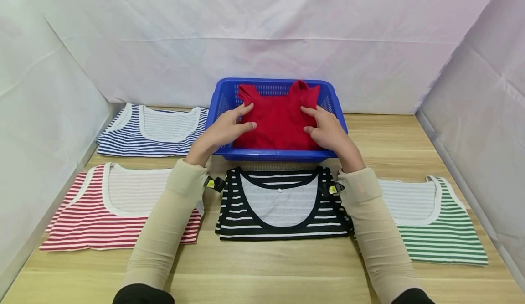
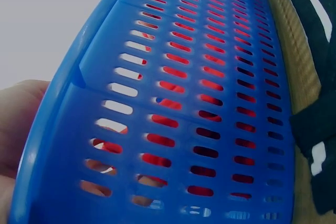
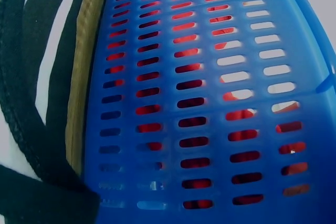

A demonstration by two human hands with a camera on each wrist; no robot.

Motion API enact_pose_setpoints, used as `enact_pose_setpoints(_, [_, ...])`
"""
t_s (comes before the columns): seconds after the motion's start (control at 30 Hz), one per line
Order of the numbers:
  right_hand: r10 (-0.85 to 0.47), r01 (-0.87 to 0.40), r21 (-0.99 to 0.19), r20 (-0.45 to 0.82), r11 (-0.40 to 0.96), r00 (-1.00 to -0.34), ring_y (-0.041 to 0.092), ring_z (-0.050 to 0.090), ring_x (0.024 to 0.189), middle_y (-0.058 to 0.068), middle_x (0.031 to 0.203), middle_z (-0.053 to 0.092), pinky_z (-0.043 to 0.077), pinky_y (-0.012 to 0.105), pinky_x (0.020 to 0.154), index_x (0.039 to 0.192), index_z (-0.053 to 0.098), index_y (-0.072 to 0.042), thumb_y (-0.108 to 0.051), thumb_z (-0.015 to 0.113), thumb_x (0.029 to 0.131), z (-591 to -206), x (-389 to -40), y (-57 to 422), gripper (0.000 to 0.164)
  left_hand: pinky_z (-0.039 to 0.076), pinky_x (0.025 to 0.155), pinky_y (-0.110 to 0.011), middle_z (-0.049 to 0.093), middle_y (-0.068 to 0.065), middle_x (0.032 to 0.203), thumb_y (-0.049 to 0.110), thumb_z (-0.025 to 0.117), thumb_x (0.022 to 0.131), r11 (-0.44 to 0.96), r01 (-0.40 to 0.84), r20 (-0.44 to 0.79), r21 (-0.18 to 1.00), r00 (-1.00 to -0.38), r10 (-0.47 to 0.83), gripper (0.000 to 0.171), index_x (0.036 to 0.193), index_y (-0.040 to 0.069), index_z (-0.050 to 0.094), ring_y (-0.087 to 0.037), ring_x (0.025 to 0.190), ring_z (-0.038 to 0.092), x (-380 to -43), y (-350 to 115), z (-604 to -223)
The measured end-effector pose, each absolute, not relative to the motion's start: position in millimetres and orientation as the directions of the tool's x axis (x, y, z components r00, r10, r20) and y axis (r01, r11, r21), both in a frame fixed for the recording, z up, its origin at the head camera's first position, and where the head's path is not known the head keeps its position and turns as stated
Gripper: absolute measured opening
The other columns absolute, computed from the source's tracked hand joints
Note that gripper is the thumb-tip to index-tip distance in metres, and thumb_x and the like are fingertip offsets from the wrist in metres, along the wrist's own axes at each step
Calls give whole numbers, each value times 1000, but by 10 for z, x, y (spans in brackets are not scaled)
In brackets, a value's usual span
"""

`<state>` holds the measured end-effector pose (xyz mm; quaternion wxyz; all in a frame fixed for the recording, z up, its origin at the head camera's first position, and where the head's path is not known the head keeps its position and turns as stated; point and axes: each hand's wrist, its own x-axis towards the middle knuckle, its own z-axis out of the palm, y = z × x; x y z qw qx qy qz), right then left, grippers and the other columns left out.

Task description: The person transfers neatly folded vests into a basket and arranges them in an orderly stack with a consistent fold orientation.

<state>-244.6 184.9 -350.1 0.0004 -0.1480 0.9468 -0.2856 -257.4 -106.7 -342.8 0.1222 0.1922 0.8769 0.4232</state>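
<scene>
Though apart, hands (image 1: 224, 128) (image 1: 328, 130) astride red garment (image 1: 276, 124).

Garment (image 1: 276, 124) in basket (image 1: 276, 154), behind middle shirt (image 1: 283, 203) — right shirt (image 1: 443, 240), left shirt (image 1: 102, 229) before rear shirt (image 1: 135, 146)

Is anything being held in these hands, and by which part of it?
The left hand and right hand touch the red top at its opposite sides, in the blue basket; whether they truly grip it cannot be told.
</scene>
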Motion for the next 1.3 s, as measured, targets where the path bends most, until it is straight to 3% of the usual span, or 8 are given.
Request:
enact_pose_setpoints(0.3, [-277, -250, -523, 29, 815, -961, 33, 16, 138, 21, 149, 26, 23, 50, 105, 146, 41, -9, -11, 57, 92, -3480, -2474, 1849, 57, 27, 104, -41, 20, 7, 154, 42, 56, 93, 580, 164, -137, 798, -887, 440, 71, 153, 19, 27, -15, 139, 14, -2627, -1038, -3403])
enact_pose_setpoints(0.9, [-290, -257, -489, 9, 833, -957, 32, 17, 138, 16, 145, 36, 24, 51, 104, 144, 44, -6, -8, 58, 91, -3426, -2503, 1808, 55, 26, 105, -45, 20, 2, 154, 48, 55, 92, 627, 172, -180, 760, -871, 457, 73, 153, 21, 27, -17, 139, 13, -2656, -1049, -3384])
enact_pose_setpoints(1.3, [-281, -228, -479, -40, 848, -959, 32, 31, 131, 16, 143, 39, 34, 48, 99, 142, 45, -2, -6, 58, 90, -3478, -2561, 1775, 54, 29, 103, -47, 24, 1, 153, 48, 55, 91, 649, 134, -230, 749, -866, 445, 73, 153, 20, 28, -21, 139, 16, -2703, -1064, -3382])
